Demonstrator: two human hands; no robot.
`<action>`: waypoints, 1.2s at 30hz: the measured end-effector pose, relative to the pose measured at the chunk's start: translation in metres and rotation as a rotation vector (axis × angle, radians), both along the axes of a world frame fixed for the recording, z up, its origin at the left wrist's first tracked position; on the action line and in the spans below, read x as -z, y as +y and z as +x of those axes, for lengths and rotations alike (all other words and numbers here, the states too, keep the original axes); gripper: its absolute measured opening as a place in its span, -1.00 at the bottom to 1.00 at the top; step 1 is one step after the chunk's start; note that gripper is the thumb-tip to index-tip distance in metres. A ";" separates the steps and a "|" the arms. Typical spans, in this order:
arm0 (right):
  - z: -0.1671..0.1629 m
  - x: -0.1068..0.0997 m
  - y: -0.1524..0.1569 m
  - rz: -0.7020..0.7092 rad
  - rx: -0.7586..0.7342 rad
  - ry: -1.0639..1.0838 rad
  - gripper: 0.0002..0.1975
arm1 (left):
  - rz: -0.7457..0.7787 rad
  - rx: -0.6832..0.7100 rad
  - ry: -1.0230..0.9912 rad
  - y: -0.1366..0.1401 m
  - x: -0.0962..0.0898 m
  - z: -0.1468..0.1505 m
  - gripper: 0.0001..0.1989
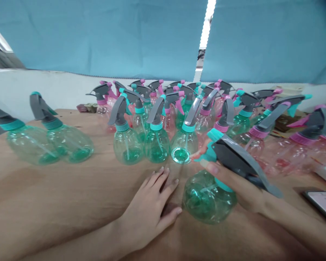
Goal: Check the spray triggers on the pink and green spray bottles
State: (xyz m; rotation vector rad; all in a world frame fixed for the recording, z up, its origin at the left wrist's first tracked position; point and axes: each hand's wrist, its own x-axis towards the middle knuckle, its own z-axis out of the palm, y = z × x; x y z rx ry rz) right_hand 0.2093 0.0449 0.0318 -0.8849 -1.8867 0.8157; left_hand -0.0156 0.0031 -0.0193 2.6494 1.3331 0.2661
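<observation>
My right hand (235, 188) grips a green spray bottle (208, 197) by its neck, just under the grey and teal trigger head (233, 156). The bottle is tilted, with its round body low over the wooden table (57, 203). Resting flat on the table just left of that bottle, my left hand (149, 210) has its fingers spread and holds nothing. Beyond both hands stands a row of green spray bottles (154, 141), upright and close together.
Several more green and pink spray bottles (214, 105) crowd the far and right part of the table. Two green bottles (62, 141) lean at the left. A phone (324, 204) lies at the right edge. Blue curtains hang behind.
</observation>
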 end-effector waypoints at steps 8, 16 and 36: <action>-0.004 -0.013 -0.005 -0.049 -0.014 0.005 -0.71 | -0.017 0.001 -0.004 0.001 -0.003 0.001 -0.44; -0.006 -0.006 0.000 -0.020 0.002 0.041 -0.66 | -0.018 0.001 0.002 0.001 -0.001 0.000 -0.43; -0.006 -0.009 -0.003 -0.065 -0.049 0.048 -0.66 | -0.013 0.001 0.010 0.001 -0.002 0.001 -0.43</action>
